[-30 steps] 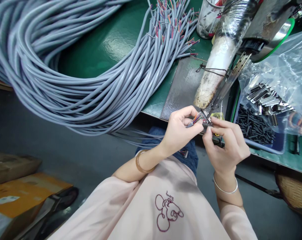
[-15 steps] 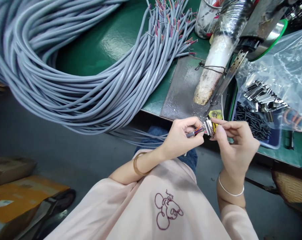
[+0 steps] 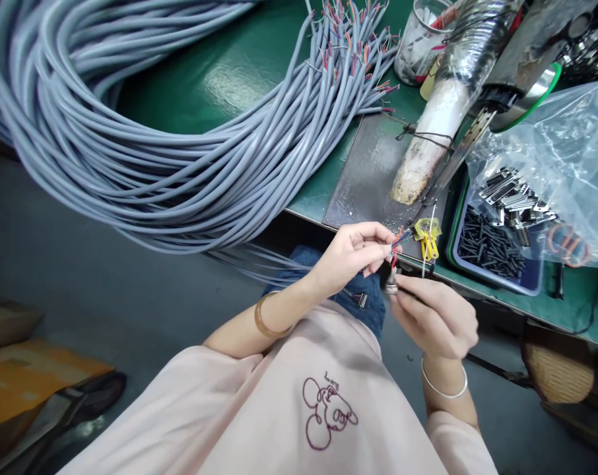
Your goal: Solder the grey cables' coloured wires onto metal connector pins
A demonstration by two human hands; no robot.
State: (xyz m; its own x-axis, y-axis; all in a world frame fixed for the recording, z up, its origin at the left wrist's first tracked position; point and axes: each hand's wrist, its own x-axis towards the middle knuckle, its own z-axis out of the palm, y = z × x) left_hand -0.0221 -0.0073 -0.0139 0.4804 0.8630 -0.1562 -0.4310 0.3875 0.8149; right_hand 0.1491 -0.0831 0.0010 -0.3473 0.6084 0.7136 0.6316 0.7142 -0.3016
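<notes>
Between thumb and fingers, my left hand (image 3: 356, 256) pinches the end of a grey cable, whose thin coloured wires (image 3: 400, 240) fan out past the fingertips. My right hand (image 3: 435, 313) grips a small metal connector (image 3: 391, 284), turned edge-on just below those wires. A red wire runs between the wire bundle and the connector. Just beyond my hands, a yellow clip-like tool (image 3: 428, 239) sits at the table edge. Another connector (image 3: 362, 300) with wires on it hangs over my lap.
A large coil of grey cables (image 3: 204, 165) covers the table's left. Ahead stand a soldering iron (image 3: 465, 148) and a wrapped white tube (image 3: 422, 158) over a dark plate (image 3: 363, 171). At right, a blue tray (image 3: 531, 280) holds black sleeves and metal connectors beside a plastic bag (image 3: 576, 152).
My right hand has moved down and left, turning the connector away from the yellow tool. The coloured wires now spread free above it. The view has shifted slightly.
</notes>
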